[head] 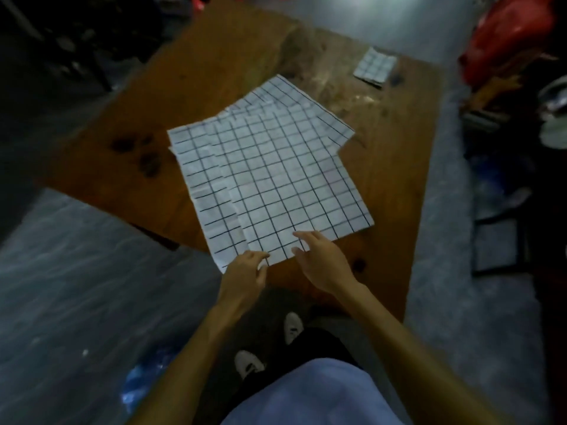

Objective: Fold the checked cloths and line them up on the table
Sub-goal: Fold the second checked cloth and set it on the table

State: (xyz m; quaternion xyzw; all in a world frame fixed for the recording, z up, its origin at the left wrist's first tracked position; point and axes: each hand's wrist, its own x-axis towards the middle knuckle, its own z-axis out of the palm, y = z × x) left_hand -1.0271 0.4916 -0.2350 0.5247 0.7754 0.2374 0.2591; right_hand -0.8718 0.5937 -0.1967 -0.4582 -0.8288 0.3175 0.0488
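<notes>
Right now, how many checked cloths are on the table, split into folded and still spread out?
Folded cloth: 1, at the table's far right corner.
Spread cloths: at least 3 overlapping layers; the exact count is unclear.
Total: at least 4.

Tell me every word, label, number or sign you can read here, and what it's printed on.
None can be read.
The spread checked cloths carry only a plain grid of dark lines, no writing.
The small folded cloth at the table's far corner shows the same grid, nothing more.
The red things beyond the table are too blurred to show any print.
</notes>
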